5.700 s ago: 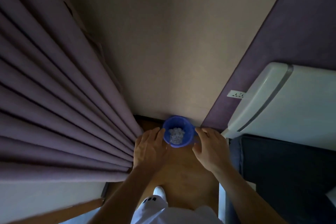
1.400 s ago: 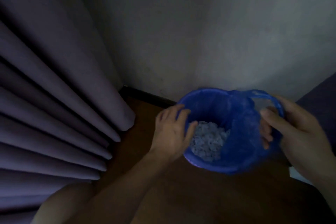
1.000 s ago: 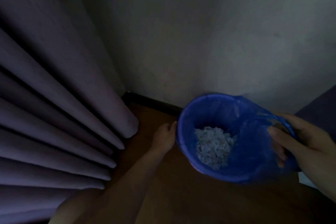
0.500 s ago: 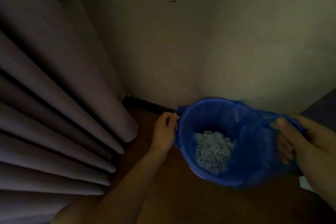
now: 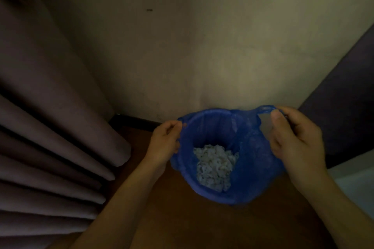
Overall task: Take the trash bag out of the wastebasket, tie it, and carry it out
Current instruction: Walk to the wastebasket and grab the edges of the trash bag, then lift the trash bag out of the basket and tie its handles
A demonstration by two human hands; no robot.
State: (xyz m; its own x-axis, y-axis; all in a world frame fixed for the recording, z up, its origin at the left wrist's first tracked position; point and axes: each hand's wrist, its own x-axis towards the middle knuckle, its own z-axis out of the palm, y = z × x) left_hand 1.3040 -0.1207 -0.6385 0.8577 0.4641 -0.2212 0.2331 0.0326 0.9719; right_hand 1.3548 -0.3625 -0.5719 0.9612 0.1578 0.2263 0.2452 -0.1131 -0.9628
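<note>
Since half a second ago your left hand (image 5: 165, 143) has closed on the thin blue plastic trash bag (image 5: 253, 147) rim; your right hand (image 5: 293, 137) pinches its opposite handle; bag between them, in the wastebasket (image 5: 220, 198).

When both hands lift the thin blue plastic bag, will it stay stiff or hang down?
The thin blue plastic bag probably sags: its handle already stretches. The crumpled white paper looks light, so it should lift easily.
</note>
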